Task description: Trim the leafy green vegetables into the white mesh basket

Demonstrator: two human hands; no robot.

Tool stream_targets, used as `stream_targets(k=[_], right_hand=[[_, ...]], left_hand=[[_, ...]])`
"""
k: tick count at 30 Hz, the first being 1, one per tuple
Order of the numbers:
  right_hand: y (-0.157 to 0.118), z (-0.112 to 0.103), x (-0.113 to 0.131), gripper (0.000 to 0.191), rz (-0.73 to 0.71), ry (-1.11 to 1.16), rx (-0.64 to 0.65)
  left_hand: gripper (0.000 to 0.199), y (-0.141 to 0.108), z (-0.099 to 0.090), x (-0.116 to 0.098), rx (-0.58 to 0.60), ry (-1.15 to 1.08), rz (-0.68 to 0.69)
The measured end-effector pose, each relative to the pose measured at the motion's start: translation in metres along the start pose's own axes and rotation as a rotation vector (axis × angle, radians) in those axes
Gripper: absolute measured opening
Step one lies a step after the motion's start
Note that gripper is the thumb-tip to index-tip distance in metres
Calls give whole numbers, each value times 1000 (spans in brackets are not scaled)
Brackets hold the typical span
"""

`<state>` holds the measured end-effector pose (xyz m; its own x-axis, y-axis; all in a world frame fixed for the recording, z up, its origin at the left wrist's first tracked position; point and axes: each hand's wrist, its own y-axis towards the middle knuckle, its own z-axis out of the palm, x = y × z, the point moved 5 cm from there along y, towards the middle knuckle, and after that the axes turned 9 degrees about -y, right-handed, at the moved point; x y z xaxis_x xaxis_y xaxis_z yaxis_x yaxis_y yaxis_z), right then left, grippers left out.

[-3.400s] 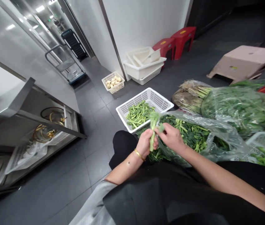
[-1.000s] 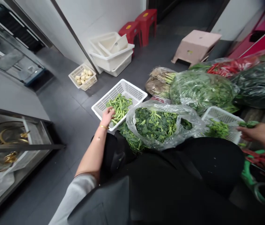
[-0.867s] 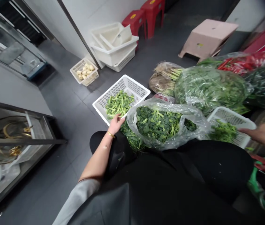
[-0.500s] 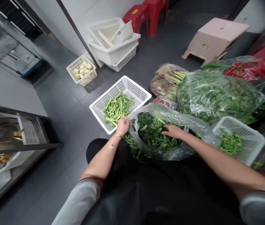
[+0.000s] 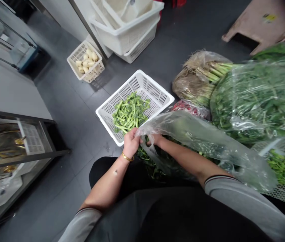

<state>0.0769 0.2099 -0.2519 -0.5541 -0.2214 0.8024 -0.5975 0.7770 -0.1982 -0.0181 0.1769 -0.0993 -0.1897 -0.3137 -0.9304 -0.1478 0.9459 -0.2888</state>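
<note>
My left hand (image 5: 131, 143), with a gold bangle at the wrist, is closed at the edge of a clear plastic bag (image 5: 195, 141), just below a white mesh basket (image 5: 148, 88). My right hand (image 5: 155, 139) is close beside it, and its fingers gather the bag's mouth. The lifted plastic covers most of the dark leafy greens (image 5: 152, 166) beneath, so little of them shows. Trimmed green stems and florets (image 5: 130, 112) lie in the basket, a little above my hands and not touched by them.
A bagged bundle of rooted stalks (image 5: 197, 77) and a large bag of greens (image 5: 255, 101) lie to the right. Another mesh basket (image 5: 283, 168) holds greens. A small basket of pale bulbs (image 5: 85, 62), stacked white tubs (image 5: 124, 30), a pink stool (image 5: 263, 23) and a steel shelf (image 5: 18, 141) stand around.
My right hand has moved left from the bag's middle to its mouth beside my left hand. The plastic is lifted over the leafy greens, and the view has shifted closer.
</note>
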Motion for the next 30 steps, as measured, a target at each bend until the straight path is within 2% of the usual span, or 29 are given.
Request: stream_targets(k=[3, 6, 9, 12, 15, 17, 20, 23, 26, 28, 30], right_hand=[[-13, 2, 5, 25, 84, -182, 8], [-37, -14, 0, 28, 130, -325, 10], [-80, -44, -15, 40, 176, -429, 2], [-132, -82, -27, 43, 197, -544, -67], [-173, -120, -26, 42, 216, -739, -145], [-187, -138, -17, 42, 224, -881, -93], [-191, -165, 10, 39, 198, -1035, -56], [-195, -199, 47, 36, 175, -1019, -128], [-210, -223, 91, 37, 147, -875, -105], [-221, -226, 128, 35, 90, -743, -29], [-228, -217, 169, 30, 0, -582, 64]], left_hand=[[12, -1, -1, 0, 17, 43, 21], [11, -4, -3, -1, 28, 71, 47], [10, -7, -11, 3, 27, 91, 79], [12, -5, -20, 9, 6, 121, 111], [18, -3, -24, 12, -25, 203, 136], [33, -9, -25, 5, -52, 312, 175], [61, -39, -25, -24, -99, 463, 348], [72, -96, -23, -60, -68, 482, 589], [73, -150, -9, -87, 137, 361, 724], [81, -171, 10, -93, 312, 204, 675], [86, -182, 33, -88, 488, -10, 538]])
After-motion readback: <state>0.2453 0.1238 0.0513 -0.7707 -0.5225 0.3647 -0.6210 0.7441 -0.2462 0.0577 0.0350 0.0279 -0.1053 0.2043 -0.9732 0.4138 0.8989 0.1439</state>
